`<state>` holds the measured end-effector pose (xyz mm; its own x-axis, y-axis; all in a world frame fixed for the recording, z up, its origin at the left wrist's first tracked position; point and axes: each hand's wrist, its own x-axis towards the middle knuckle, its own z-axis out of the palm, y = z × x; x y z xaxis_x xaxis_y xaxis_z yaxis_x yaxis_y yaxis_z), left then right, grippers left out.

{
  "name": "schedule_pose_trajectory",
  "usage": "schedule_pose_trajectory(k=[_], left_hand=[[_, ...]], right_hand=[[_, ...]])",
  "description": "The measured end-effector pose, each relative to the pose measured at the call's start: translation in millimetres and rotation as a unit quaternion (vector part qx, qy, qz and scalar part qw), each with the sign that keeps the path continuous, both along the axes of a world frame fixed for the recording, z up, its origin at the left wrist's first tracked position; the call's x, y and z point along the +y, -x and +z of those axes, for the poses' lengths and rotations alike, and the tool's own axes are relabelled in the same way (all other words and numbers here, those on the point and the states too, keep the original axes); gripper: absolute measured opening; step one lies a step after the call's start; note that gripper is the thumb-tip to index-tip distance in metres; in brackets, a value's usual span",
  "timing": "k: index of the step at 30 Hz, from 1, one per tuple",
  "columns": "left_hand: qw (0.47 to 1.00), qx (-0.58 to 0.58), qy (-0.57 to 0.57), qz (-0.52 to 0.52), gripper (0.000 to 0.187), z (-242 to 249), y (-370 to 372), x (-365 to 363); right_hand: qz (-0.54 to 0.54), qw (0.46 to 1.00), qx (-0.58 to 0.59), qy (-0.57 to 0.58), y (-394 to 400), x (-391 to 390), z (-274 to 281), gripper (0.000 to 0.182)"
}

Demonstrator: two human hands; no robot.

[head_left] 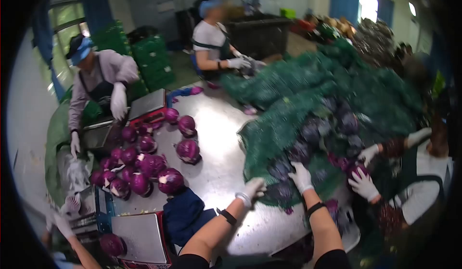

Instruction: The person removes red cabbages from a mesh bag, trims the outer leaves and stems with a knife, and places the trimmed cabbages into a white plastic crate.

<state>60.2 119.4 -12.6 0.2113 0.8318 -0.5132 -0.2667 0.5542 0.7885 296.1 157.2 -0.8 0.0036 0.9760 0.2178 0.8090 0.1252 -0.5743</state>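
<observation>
My left hand (253, 191), in a white glove, is at the near left edge of a large green mesh bag (260, 141). Its fingers are curled in at the netting. My right hand (301, 177), also gloved, reaches into the bag's mouth with fingers stretched out and apart, touching or just beside the dark red cabbages. One unpeeled red cabbage (279, 191) sits between my two hands on the netting. Another cabbage (299, 151) lies just beyond my right fingertips, with several more piled behind it. Dark bands circle both my wrists.
Peeled purple cabbages (151, 165) cluster on the metal table (216, 120) to the left. A scale (137, 237) and a dark blue cloth (185, 211) are near my left arm. A co-worker's gloved hand (362, 185) holds a cabbage at right. Other workers stand across and left.
</observation>
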Motion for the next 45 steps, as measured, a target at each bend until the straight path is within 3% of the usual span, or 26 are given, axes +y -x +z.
schedule_pose_trajectory(k=[1,3,5,8,11,15,17,19,21,23,25,27,28,31,33,35,37,39,41,43,45], left_hand=[[1.000,0.006,0.004,-0.012,0.037,1,-1,-3],[1.000,-0.013,0.014,-0.021,0.038,-8,2,-4],[1.000,-0.016,0.007,-0.020,0.041,-12,11,-5],[0.998,-0.051,0.022,0.001,0.039,-15,18,-4],[0.998,-0.049,0.027,0.010,0.037,-17,16,-5],[0.999,-0.046,0.029,-0.001,0.041,-11,15,-11],[0.999,-0.041,0.027,0.006,0.043,-9,17,-12],[0.999,-0.040,-0.013,0.014,0.042,-17,18,-12],[0.998,-0.009,-0.057,-0.003,0.039,15,22,-23],[0.988,0.052,-0.145,-0.011,0.037,5,19,-25],[0.948,0.134,-0.289,-0.020,0.038,-9,-1,-25],[0.870,0.227,-0.431,-0.074,0.043,32,-29,-40],[0.771,0.327,-0.536,-0.108,0.055,33,-40,-40],[0.667,0.486,-0.532,-0.188,0.080,68,-70,-62],[0.667,0.507,-0.489,-0.242,0.087,75,-78,-63],[0.669,0.517,-0.485,-0.223,0.088,67,-77,-66],[0.698,0.509,-0.462,-0.201,0.086,59,-62,-75],[0.721,0.505,-0.442,-0.172,0.088,43,-40,-94],[0.744,0.444,-0.491,-0.089,0.088,11,-20,-115],[0.799,0.409,-0.436,-0.070,0.083,2,-9,-143],[0.795,0.393,-0.460,-0.038,0.079,-8,-4,-158]], right_hand=[[-0.026,0.997,-0.060,0.040,0,6,-10,0.047],[-0.059,0.996,-0.056,0.048,0,12,-20,0.042],[-0.105,0.991,0.033,-0.071,7,10,-10,0.040],[-0.129,0.988,-0.031,-0.074,5,7,-2,0.042],[-0.113,0.987,-0.111,-0.008,-3,15,-25,0.027],[-0.052,0.993,-0.032,-0.100,-6,21,-19,0.016],[0.026,0.984,0.011,-0.175,15,-2,17,0.016],[0.032,0.989,0.029,-0.142,32,-36,57,0.013],[0.049,0.995,0.060,-0.055,36,-87,92,0.013],[0.087,0.991,0.093,-0.046,33,-143,95,0.014],[0.081,0.990,0.109,-0.029,16,-193,48,0.016],[0.052,0.990,0.132,0.025,11,-236,27,0.015],[0.036,0.988,0.151,0.006,13,-252,23,0.016],[0.002,0.987,0.159,-0.008,12,-276,25,0.017],[-0.043,0.983,0.175,-0.022,8,-284,23,0.017],[-0.124,0.952,0.272,0.063,-5,-292,0,0.017],[-0.170,0.845,0.492,0.121,-8,-297,-11,0.020],[-0.181,0.819,0.530,0.126,-2,-293,2,0.026],[-0.191,0.794,0.575,0.058,6,-281,-14,0.047],[-0.226,0.769,0.594,0.068,27,-267,29,0.054],[-0.227,0.732,0.619,0.170,41,-252,28,0.060]])
